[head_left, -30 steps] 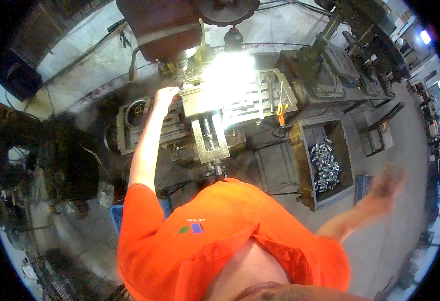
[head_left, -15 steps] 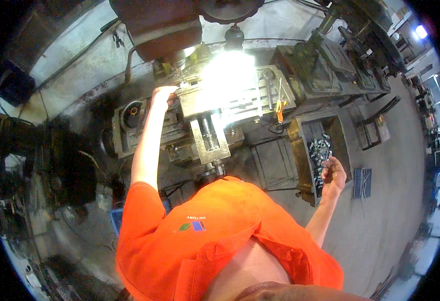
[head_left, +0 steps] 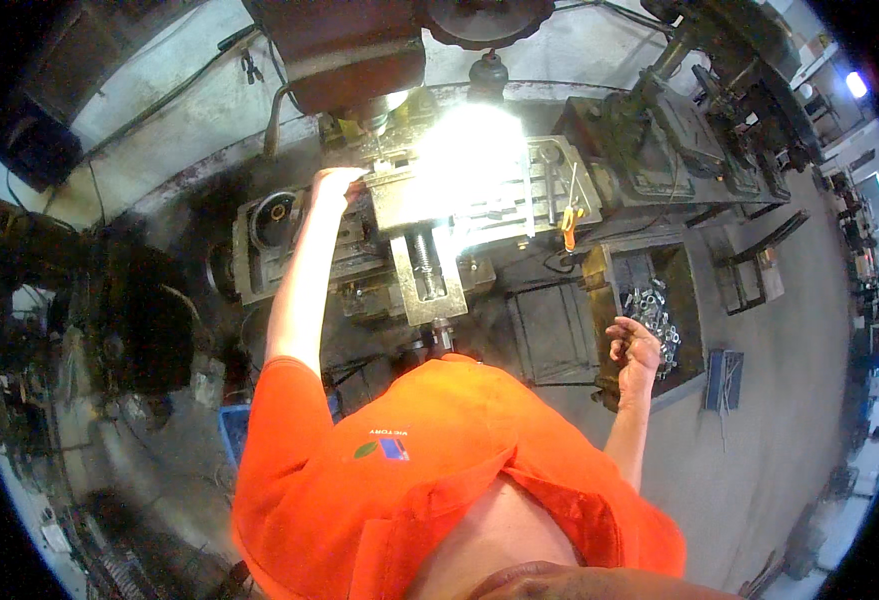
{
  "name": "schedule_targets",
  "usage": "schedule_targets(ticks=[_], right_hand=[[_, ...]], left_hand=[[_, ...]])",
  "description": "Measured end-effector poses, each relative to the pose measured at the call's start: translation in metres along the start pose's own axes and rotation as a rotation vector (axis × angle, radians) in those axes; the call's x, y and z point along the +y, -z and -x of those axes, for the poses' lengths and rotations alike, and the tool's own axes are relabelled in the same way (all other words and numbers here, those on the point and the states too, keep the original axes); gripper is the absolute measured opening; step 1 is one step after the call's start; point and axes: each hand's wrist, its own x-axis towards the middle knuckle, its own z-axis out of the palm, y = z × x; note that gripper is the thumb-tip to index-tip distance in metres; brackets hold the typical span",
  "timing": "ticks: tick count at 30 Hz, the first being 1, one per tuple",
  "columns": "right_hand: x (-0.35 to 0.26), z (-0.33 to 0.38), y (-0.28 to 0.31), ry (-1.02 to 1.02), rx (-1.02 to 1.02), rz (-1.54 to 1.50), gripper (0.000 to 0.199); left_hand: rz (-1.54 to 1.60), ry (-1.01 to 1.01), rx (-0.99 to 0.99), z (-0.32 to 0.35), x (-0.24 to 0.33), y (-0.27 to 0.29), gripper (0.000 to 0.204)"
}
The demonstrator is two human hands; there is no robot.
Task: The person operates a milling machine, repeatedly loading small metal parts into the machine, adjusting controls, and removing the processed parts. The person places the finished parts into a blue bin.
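Observation:
At the left end of a machine vise (head_left: 391, 202), under the machine's spindle (head_left: 373, 118), is my left hand (head_left: 335, 186). Its fingers are bent toward the vise jaw; what they grip is too small to tell. My right hand (head_left: 635, 350) is over the near left rim of a metal box (head_left: 681, 272), fingers curled in, and anything between them is hidden. Small shiny metal parts (head_left: 653, 308) lie heaped in the box, just beyond the right hand. Glare from a lamp (head_left: 471, 150) hides part of the vise and the worktable.
An orange-handled tool (head_left: 570, 228) and long metal bars (head_left: 549, 185) are on the worktable's right side. The vise's screw (head_left: 422, 265) points toward my body. A round handwheel-like part (head_left: 275, 218) sits left of my forearm. A blue-grey block (head_left: 723, 380) stands on the floor at right.
My right hand has drawn back from over the metal parts toward the box's near left rim, fingers now turned left. My left hand stays by the vise. The whole view has shifted slightly.

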Motion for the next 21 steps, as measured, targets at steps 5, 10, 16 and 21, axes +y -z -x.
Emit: schedule_targets(ticks=[5,10,16,21], right_hand=[[0.002,0.000,-0.008,-0.080,-0.001,0.043,0.038],[0.006,-0.007,-0.034,-0.017,-0.134,0.332,0.038],[0.011,0.004,-0.143,0.596,-0.546,0.698,0.041],[0.019,0.010,-0.154,0.685,-0.466,0.787,0.047]], left_hand=[[-0.241,-0.055,0.242,0.020,0.010,0.062,0.014],[-0.238,-0.223,-0.098,0.087,0.026,0.024,0.015],[-0.283,-0.214,-0.447,0.175,-0.002,-0.091,0.017],[-0.081,-0.022,-0.479,0.202,-0.050,-0.131,0.015]])
